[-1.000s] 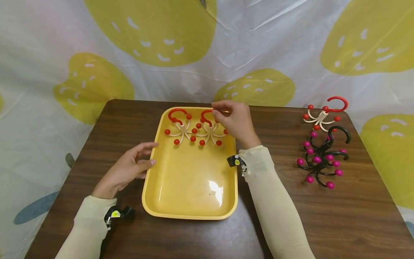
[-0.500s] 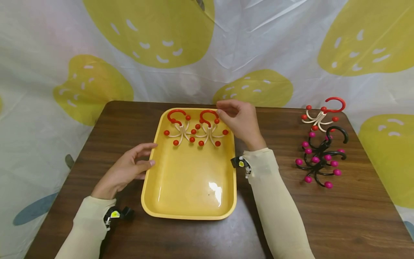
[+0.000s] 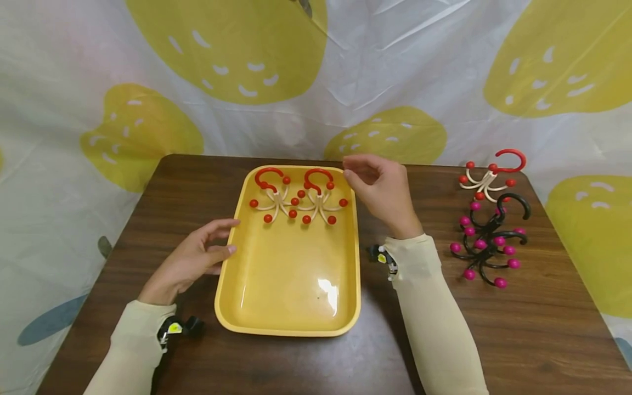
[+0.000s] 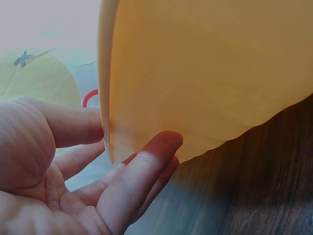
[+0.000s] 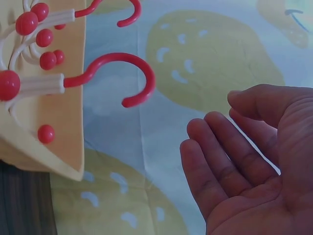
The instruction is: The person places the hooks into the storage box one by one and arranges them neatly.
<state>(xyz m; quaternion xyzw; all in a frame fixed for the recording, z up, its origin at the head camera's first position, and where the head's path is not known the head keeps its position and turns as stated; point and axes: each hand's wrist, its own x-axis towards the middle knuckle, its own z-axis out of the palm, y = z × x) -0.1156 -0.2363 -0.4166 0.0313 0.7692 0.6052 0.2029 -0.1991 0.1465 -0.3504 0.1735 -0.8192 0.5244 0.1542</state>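
My left hand (image 3: 190, 260) rests at the left side of a yellow plastic tray (image 3: 288, 332), fingers relaxed; in the left wrist view its fingertips touch the tray's outer wall (image 4: 210, 63) and rim. Beyond the tray's far right corner is my right hand (image 3: 382, 189), holding nothing, its fingers loosely bent and apart from the thumb. Two cream hook hangers, each with a red hook and red ball-tipped arms, lie side by side at the tray's far end: a left hanger (image 3: 277, 198) and a right hanger (image 3: 319, 202). The right wrist view shows the nearer red hook (image 5: 120, 56) left of my fingers.
At the table's right stands another red-and-cream hanger (image 3: 486, 178). In front of it, two black hangers (image 3: 486, 252) with magenta balls overlap. The brown wooden table (image 3: 419, 362) meets a lemon-print cloth (image 3: 291, 126) hanging behind it.
My right hand has let go of the right hanger's red hook and drawn back to the right, past the tray's rim. My left hand stays at the tray's left side.
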